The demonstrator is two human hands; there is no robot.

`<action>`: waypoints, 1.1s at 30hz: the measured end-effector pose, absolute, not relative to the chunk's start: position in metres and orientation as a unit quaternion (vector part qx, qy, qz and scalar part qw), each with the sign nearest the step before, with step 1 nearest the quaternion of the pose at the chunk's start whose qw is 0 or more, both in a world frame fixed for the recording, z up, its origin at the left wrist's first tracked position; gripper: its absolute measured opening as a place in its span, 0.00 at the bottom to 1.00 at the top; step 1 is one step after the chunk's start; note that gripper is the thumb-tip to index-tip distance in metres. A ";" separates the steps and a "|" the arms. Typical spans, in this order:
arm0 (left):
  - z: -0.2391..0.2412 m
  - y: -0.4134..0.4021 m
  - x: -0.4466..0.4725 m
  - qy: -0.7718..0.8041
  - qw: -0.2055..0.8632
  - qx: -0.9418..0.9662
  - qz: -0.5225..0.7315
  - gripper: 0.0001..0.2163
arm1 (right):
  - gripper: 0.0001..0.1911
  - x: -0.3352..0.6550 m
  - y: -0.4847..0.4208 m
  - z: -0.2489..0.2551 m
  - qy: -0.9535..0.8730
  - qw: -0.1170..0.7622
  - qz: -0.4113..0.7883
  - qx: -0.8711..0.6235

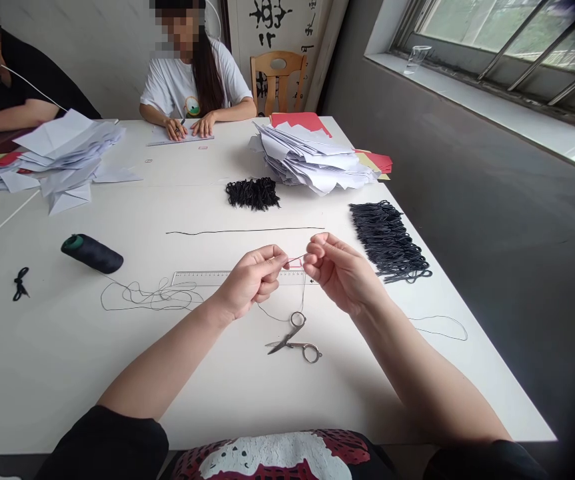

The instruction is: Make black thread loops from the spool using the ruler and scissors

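Presently the left hand (252, 280) pinches a thin thread (296, 259) between thumb and forefinger, above a ruler (202, 278). The right hand (340, 273) curls just beside it, its grip unclear. Small scissors (294, 340) lie open on the white table (67, 347) below.

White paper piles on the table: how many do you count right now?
2: a loose white paper pile at the far left of the white table, and a second white paper pile at the far end, on red sheets. Smaller ones could be hidden beneath them.
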State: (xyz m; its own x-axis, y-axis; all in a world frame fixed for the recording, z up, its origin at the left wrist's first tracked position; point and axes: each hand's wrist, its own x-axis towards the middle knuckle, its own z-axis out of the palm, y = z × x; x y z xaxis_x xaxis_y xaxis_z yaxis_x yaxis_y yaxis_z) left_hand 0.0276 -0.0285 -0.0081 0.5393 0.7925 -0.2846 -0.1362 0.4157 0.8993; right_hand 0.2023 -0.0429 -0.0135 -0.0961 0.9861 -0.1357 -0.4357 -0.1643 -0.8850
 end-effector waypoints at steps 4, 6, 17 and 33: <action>-0.006 -0.026 0.025 0.379 0.751 0.450 0.299 0.12 | 0.13 0.218 -0.035 -0.013 -0.343 0.623 0.586 -0.388; -0.005 -0.025 0.024 0.388 0.743 0.449 0.308 0.11 | 0.14 0.228 -0.030 -0.013 -0.351 0.662 0.532 -0.394; -0.005 -0.021 0.018 0.416 0.709 0.467 0.325 0.11 | 0.06 0.261 -0.023 -0.010 -0.588 0.475 0.137 -0.640; -0.006 -0.026 0.023 0.391 0.703 0.526 0.274 0.12 | 0.27 0.205 -0.050 -0.011 -0.587 0.355 0.583 -0.435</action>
State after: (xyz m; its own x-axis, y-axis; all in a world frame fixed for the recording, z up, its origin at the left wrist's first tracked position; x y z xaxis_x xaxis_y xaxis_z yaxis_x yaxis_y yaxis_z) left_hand 0.0231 -0.0261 -0.0059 0.5438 0.7972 -0.2624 0.0270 0.2959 0.9548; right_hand 0.2046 -0.0497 -0.0115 -0.3691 0.9249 -0.0910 0.0972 -0.0589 -0.9935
